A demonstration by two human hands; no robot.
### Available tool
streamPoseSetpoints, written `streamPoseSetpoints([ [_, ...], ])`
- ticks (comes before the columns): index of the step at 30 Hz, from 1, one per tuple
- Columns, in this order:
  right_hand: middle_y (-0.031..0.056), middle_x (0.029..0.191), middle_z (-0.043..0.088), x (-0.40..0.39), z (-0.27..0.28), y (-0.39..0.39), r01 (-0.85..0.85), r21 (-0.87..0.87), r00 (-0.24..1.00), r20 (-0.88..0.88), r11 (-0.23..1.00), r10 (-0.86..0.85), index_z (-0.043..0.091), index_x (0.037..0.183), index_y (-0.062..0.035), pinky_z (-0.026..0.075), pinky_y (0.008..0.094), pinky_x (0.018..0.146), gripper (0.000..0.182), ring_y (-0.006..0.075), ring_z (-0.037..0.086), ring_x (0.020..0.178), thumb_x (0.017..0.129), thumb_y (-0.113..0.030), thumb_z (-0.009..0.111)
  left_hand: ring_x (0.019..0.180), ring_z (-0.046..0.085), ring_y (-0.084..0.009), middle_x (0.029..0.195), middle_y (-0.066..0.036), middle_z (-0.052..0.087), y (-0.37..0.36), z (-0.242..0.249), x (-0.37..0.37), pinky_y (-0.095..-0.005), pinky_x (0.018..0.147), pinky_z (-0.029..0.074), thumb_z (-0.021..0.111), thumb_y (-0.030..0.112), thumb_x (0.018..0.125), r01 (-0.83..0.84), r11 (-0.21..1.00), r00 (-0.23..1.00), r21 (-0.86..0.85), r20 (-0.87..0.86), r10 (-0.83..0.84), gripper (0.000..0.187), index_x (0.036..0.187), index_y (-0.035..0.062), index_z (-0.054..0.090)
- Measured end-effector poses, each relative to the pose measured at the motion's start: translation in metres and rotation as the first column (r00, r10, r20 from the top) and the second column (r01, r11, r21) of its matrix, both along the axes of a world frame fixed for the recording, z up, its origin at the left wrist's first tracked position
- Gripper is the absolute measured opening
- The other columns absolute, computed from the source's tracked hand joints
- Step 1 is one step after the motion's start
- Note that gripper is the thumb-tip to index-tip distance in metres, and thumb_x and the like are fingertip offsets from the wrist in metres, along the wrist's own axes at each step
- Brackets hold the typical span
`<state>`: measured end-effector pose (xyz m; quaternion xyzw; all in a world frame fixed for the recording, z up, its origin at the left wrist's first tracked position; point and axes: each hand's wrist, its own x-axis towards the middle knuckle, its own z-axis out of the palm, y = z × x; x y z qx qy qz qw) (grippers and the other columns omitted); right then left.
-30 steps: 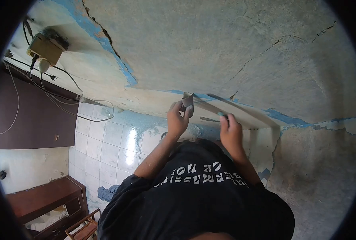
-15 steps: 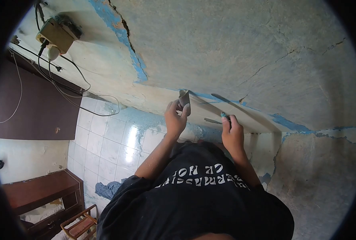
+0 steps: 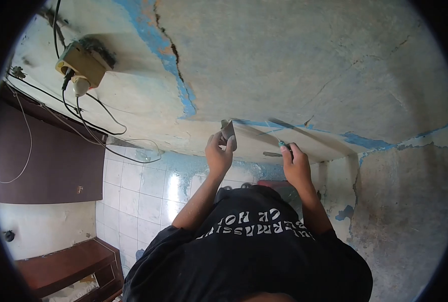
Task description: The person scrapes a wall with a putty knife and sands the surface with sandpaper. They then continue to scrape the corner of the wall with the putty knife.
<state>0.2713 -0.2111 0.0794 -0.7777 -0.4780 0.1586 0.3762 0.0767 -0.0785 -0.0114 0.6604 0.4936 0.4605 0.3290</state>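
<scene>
My left hand (image 3: 218, 155) is closed around a grey-brown, curled sheet that looks like sandpaper (image 3: 228, 132), held close to the wall. My right hand (image 3: 297, 163) grips a small tool with a teal handle (image 3: 282, 144), which appears to have a thin shaft pointing at the wall. Its exact kind is too small to tell. Both hands are beside a strip of blue paint (image 3: 254, 122) where the bare grey plaster (image 3: 284, 60) meets the cream-painted wall (image 3: 153, 108).
A yellowed socket box (image 3: 85, 65) with plugs and dangling cables (image 3: 103, 140) is on the wall at upper left. Cracks run through the plaster. Below are white floor tiles (image 3: 153, 178), a dark brown panel (image 3: 48, 156) and a reddish-brown wooden cabinet (image 3: 68, 264).
My view has shifted, so the socket box appears farther right and lower. Both hands keep their holds, and the left one with the sheet sits slightly lower in view.
</scene>
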Motion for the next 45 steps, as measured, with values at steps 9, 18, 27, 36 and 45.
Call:
streamPoseSetpoints([
  [9, 0.0269, 0.081, 0.065, -0.026, -0.008, 0.016, 0.041, -0.049, 0.999, 0.021, 0.998, -0.040, 0.060, 0.096, 0.0000, 0.047, 0.0513, 0.067, 0.031, 0.0500, 0.062, 0.081, 0.101, -0.030, 0.056, 0.073, 0.065, -0.0258, 0.084, -0.014, 0.064, 0.010, -0.016, -0.031, -0.0371, 0.069, 0.051, 0.079, 0.015, 0.082, 0.031, 0.999, 0.999, -0.016, 0.014, -0.031, 0.031, 0.106, -0.0019, 0.069],
  [18, 0.0281, 0.076, 0.063, -0.036, -0.015, 0.014, 0.137, 0.017, 0.991, 0.009, 0.990, -0.137, 0.060, 0.095, 0.0002, 0.047, 0.0529, 0.066, 0.032, 0.0512, 0.061, 0.078, 0.101, -0.031, 0.056, 0.071, 0.064, -0.0241, 0.083, -0.013, 0.064, 0.024, -0.005, -0.033, -0.0354, 0.067, 0.051, 0.080, 0.014, 0.082, 0.089, 0.996, 0.996, 0.004, 0.019, -0.089, 0.032, 0.109, -0.0016, 0.070],
  [27, 0.0284, 0.075, 0.063, -0.038, -0.016, 0.016, 0.147, -0.019, 0.989, 0.038, 0.989, -0.146, 0.061, 0.098, -0.0017, 0.046, 0.0557, 0.065, 0.032, 0.0516, 0.061, 0.077, 0.101, -0.033, 0.056, 0.071, 0.064, -0.0238, 0.082, -0.013, 0.064, 0.027, -0.011, -0.035, -0.0352, 0.067, 0.051, 0.079, 0.014, 0.082, 0.110, 0.994, 0.994, 0.017, 0.001, -0.110, 0.032, 0.108, -0.0014, 0.070],
  [36, 0.0277, 0.079, 0.066, -0.054, -0.029, 0.039, 0.064, -0.022, 0.992, 0.107, 0.998, -0.062, 0.061, 0.098, -0.0027, 0.048, 0.0570, 0.067, 0.033, 0.0492, 0.064, 0.080, 0.100, -0.036, 0.056, 0.071, 0.065, -0.0239, 0.081, -0.013, 0.063, 0.034, -0.005, -0.042, -0.0354, 0.066, 0.050, 0.080, 0.014, 0.082, 0.093, 0.995, 0.996, 0.028, -0.013, -0.092, 0.032, 0.109, -0.0008, 0.071],
  [45, 0.0263, 0.078, 0.064, -0.062, -0.020, 0.029, 0.108, 0.001, 0.982, 0.158, 0.994, -0.107, 0.061, 0.096, -0.0004, 0.048, 0.0472, 0.063, 0.028, 0.0483, 0.063, 0.077, 0.101, -0.027, 0.056, 0.072, 0.065, -0.0245, 0.083, -0.013, 0.064, 0.037, -0.010, -0.045, -0.0358, 0.066, 0.051, 0.080, 0.014, 0.082, 0.103, 0.995, 0.994, -0.001, -0.025, -0.103, 0.032, 0.109, -0.0004, 0.071],
])
